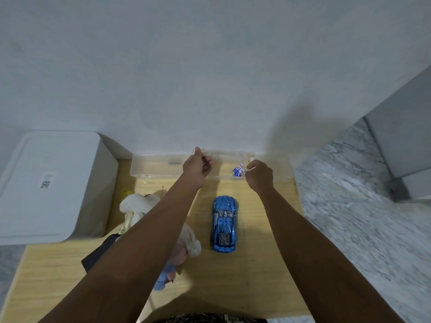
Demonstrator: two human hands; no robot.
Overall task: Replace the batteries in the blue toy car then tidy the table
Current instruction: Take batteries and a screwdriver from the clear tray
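We judge we are opening the clear storage box (154, 165) at twelve o'clock to fetch batteries (238, 171). Our left hand (197, 167) pinches its lid edge, our right hand (260, 176) curls over the batteries; whether it grips one, we cannot tell. The blue toy car (224, 223), at five o'clock from the left hand, needs flipping next

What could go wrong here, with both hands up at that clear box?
The clear box sits at the table's far edge against the wall, so tugging it might tip out the batteries near the right hand. The left hand reaches over the plush toys; its forearm could sweep them toward the blue toy car.
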